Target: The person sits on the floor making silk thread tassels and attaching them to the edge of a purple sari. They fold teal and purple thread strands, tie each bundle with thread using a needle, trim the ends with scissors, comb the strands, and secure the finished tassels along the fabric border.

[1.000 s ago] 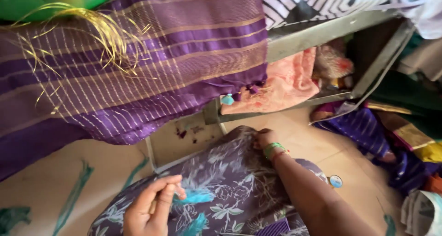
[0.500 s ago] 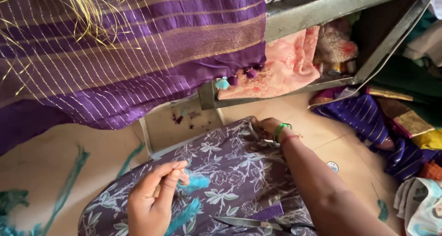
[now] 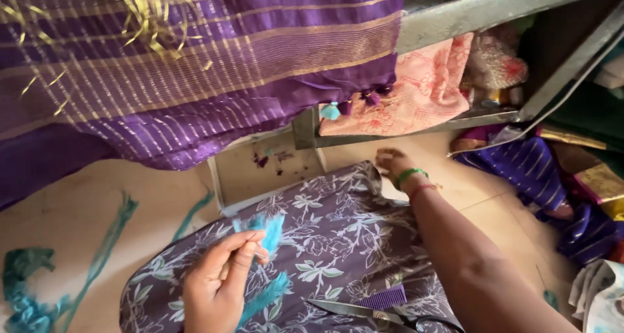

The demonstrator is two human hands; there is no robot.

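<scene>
the left hand (image 3: 218, 287) sits near and left of centre, its fingers (image 3: 244, 255) pinched together in a narrow grip on a tuft of turquoise thread (image 3: 266, 232); the fluffy upper end of the tuft stands just above the fingertips, and another strand of it hangs out below the hand, to its right. hand and thread are over the purple floral cloth (image 3: 338, 242) that covers the person's lap. the right hand (image 3: 393, 164) reaches farther out, to the far right edge of that floral cloth, well apart from the thread; its fingers are curled down at the cloth's edge by the floor, and whether its grip holds anything cannot be told. green and red bangles (image 3: 413, 177) circle the wrist. on the lap, near the bottom edge, lie a pair of scissors (image 3: 370, 313) with dark handles and, touching them, a small purple comb (image 3: 380, 298). far and above, a purple sari with gold stripes (image 3: 214, 66) hangs down over a grey metal frame (image 3: 455, 11), with small purple and turquoise tassels (image 3: 348, 107) at its lower edge and loose gold threads (image 3: 153, 21) on top. a pink patterned cloth (image 3: 416, 92) lies on the frame's lower shelf. on the floor at the left lie teal thread scraps (image 3: 39, 287); at the right, a heap of blue and gold fabric (image 3: 552, 177).
</scene>
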